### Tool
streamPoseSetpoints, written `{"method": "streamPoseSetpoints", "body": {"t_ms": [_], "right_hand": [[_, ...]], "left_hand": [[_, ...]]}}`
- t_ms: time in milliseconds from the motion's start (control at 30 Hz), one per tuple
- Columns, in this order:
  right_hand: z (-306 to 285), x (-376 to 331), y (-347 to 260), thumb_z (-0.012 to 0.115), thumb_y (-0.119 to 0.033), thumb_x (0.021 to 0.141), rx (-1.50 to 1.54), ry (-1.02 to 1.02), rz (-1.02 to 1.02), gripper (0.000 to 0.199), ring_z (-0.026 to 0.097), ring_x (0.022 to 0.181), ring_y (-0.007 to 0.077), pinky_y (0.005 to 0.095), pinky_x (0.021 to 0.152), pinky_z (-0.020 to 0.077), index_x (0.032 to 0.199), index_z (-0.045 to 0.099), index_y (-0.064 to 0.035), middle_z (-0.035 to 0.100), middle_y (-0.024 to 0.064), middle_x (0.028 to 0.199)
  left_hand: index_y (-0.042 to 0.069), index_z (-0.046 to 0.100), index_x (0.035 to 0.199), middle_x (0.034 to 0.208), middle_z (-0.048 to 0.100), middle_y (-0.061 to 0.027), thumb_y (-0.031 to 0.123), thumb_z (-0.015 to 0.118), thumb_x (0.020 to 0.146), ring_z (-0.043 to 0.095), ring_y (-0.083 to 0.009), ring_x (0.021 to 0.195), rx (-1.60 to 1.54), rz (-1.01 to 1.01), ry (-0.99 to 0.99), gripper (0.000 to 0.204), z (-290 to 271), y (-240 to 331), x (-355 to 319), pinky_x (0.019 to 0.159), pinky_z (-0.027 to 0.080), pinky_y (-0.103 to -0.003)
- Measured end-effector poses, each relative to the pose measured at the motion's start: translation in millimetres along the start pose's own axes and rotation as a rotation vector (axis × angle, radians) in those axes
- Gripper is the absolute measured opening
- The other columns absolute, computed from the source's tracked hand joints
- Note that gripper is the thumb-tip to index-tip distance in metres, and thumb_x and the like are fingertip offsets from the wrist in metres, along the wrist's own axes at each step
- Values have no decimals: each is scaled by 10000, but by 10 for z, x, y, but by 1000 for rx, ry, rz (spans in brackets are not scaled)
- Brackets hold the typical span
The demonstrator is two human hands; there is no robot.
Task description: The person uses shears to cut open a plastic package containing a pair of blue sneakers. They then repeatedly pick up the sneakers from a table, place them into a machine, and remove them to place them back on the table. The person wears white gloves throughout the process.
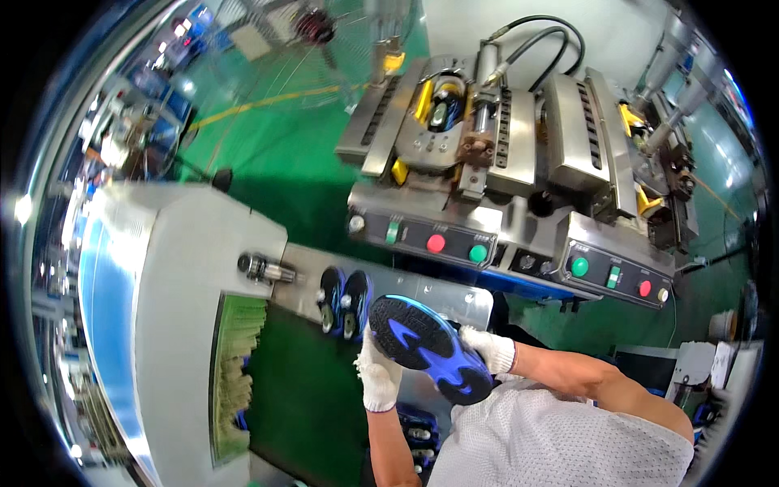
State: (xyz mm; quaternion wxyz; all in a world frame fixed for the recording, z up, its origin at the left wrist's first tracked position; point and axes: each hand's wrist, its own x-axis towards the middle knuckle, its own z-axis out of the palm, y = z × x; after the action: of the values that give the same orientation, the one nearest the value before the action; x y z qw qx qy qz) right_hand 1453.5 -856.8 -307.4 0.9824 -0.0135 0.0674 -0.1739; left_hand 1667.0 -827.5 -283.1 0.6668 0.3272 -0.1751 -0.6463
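Observation:
Both my hands wear white knit gloves and hold one black shoe with a blue-patterned sole, sole turned up toward me. My left hand grips its toe end from below. My right hand holds the heel side. A pair of dark blue shoes lies on the green conveyor belt just beyond the held shoe. Another dark shoe sits lower, partly hidden by my left forearm.
A grey tunnel machine with a fringed curtain opening stands at the left. Ahead is a steel press machine with red and green buttons and a shoe clamped inside. Green floor and a fan lie beyond.

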Motion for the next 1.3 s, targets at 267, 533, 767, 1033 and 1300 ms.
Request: {"method": "streamPoseSetpoints", "body": {"t_ms": [267, 533, 767, 1033, 1300], "right_hand": [[309, -1031, -1160, 826, -129, 803, -176, 114, -444, 772, 685, 1145, 248, 413, 1001, 561, 1472, 466, 8, 655, 141, 1343], [504, -1837, -1963, 871, -162, 781, -334, 285, -841, 800, 677, 1145, 370, 510, 1001, 568, 1444, 470, 38, 658, 240, 1271], [634, -2359, -1864, 851, -212, 762, -332, 547, -973, 920, 655, 1179, 419, 543, 1022, 547, 1487, 364, 79, 623, 316, 1280], [88, -2212, -1858, 760, -130, 818, -427, 812, -883, 620, 599, 800, 185, 334, 669, 490, 1350, 503, 61, 646, 116, 1016], [1009, -894, -2559, 734, -128, 889, -438, 858, -858, 353, 677, 847, 130, 310, 731, 581, 1212, 623, -37, 689, 32, 989]], "left_hand": [[-44, 305, 1516, 1330, 598, -219, 290, 752, 928, 614, -319, 1235, 332, 36, -623, 810, 1886, -353, 1345, 1069, 498, -451], [-2, 416, 1476, 1409, 530, -238, 280, 771, 879, 552, -356, 1301, 1660, 495, -300, 750, 2206, -943, 4376, 1098, 450, -425], [70, 558, 1256, 1193, 675, -213, 389, 795, 819, 650, -392, 1126, 1954, 385, 59, 590, 1882, -1538, 5461, 933, 508, -494], [32, 552, 1298, 1184, 678, -207, 434, 800, 820, 662, -326, 1096, 1876, 354, -17, 673, 2572, -472, 5065, 939, 505, -432], [27, 604, 1258, 1118, 692, -159, 231, 831, 797, 688, -291, 1014, 1468, 554, 60, 554, 1583, 371, 2733, 918, 528, -388]]}}
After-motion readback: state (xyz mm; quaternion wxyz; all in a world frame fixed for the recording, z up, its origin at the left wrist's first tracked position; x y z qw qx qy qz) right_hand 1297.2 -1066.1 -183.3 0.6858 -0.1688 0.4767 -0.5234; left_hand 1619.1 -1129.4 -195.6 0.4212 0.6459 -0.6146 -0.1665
